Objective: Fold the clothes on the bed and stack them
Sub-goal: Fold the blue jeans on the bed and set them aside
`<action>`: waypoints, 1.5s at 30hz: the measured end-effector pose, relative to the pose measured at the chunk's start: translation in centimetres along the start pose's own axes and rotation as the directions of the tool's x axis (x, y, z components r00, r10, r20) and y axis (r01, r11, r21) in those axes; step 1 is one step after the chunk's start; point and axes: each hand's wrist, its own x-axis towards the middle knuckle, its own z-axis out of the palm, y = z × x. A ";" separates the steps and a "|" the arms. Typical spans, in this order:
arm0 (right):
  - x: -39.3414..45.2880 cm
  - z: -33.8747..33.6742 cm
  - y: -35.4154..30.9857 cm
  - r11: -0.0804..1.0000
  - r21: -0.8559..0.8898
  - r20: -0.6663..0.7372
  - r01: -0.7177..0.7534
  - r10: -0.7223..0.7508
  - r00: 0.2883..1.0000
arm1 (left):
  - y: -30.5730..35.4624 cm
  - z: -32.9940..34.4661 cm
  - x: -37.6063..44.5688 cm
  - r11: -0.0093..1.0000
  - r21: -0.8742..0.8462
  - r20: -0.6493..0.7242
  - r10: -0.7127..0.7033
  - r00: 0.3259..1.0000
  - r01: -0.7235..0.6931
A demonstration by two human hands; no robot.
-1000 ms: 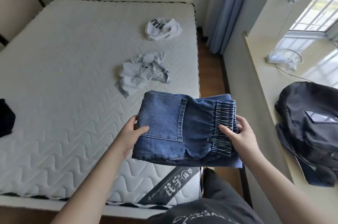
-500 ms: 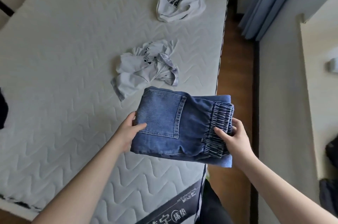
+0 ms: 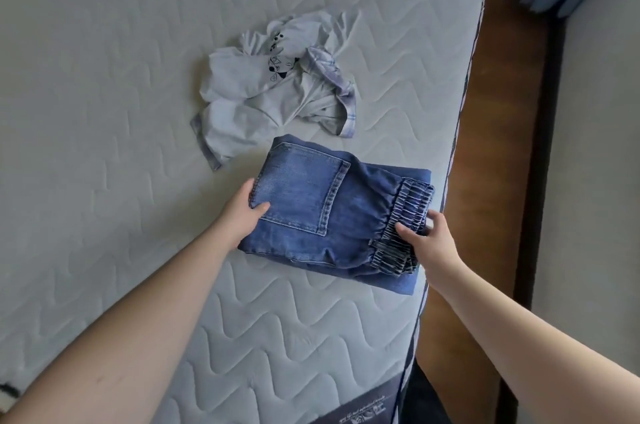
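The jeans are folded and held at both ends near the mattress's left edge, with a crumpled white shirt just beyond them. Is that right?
Not quite. The head view shows the jeans by the right edge of the mattress, not the left. The rest holds: they are folded, the left hand grips the pocket end, the right hand grips the elastic waistband end, and the white shirt lies crumpled just beyond.

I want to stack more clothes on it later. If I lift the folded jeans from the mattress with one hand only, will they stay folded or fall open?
The folded jeans would probably sag and partly unfold: denim layers lie loose, and the lowest layer already sticks out. They look rather heavy for cloth. Both the left hand and right hand grip opposite ends, which seems safer.
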 end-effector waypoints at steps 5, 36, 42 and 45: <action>2.3 0.8 2.0 0.997 -0.072 -0.061 -0.031 0.027 0.998 | -2.5 2.0 2.9 0.997 0.075 0.005 -0.011 1.000 0.010; 6.9 6.0 2.3 0.027 -0.917 0.319 0.398 -0.550 0.772 | -2.9 10.5 9.2 0.271 0.906 0.111 0.589 0.800 -0.325; 3.3 4.9 4.1 0.036 -0.917 0.313 0.398 -0.556 0.770 | -5.0 9.9 4.2 0.344 0.839 0.127 0.630 0.766 -0.422; 0.5 4.1 6.8 0.005 -0.894 0.376 0.449 -0.539 0.754 | -8.1 9.9 0.8 0.294 0.828 0.158 0.695 0.701 -0.478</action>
